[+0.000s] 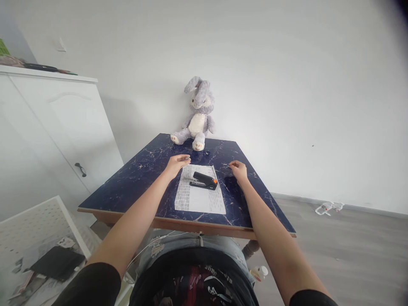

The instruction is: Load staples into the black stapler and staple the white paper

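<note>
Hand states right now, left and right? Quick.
Left hand: partly closed, seemingly holding a thin greyish item, too small to identify.
Right hand: closed in a pinch; cannot tell whether anything is in it.

A stapler (pixel 207 179) is showing black and orange, the tabletop (pixel 137 180) around it white-veined navy marbling, the plush rabbit (pixel 196 124) behind it lilac-grey and cream.

A black-and-orange stapler (pixel 208 182) lies on the printed white sheet (pixel 201 204), its arms parted toward the sheet's left edge, with a greyish item (pixel 185 159) near the sheet's far left corner and a tiny item (pixel 227 165) beyond its far right one.
</note>
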`<state>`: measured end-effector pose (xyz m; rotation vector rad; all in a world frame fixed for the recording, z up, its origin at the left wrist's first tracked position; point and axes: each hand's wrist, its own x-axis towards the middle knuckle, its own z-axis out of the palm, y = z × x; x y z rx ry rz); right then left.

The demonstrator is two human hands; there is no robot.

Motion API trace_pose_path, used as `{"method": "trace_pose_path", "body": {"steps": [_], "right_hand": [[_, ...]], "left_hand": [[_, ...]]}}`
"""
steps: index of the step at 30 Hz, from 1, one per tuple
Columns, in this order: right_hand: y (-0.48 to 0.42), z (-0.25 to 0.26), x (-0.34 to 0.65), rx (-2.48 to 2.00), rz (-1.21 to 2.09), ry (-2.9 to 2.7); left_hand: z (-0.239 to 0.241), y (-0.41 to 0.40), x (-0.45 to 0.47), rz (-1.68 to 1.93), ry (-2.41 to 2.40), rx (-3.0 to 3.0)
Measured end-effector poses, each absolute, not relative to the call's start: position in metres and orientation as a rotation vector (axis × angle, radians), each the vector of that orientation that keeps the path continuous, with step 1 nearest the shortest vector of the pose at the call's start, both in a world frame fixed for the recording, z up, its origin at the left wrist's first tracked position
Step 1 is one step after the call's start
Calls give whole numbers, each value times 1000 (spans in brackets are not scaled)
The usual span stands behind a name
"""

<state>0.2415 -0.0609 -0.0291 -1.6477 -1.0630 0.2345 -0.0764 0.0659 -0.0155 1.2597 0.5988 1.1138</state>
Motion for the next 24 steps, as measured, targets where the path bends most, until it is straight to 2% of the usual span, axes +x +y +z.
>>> {"method": "trace_pose_path", "body": {"steps": [5,9,17,24], "right_hand": [[-72,-9,191,-1191,627,-1785],[-77,-6,159,-1080,589,-2158],[-74,-9,175,-1258,332,-1996],[-70,-15,189,-1318,362,-2017]], "left_hand": [[-14,57,-70,1142,574,1449],[-17,54,-67,1133,590,1396],[-17,51,-65,1043,607,1597],[-25,52,-61,926,677,1893]]}}
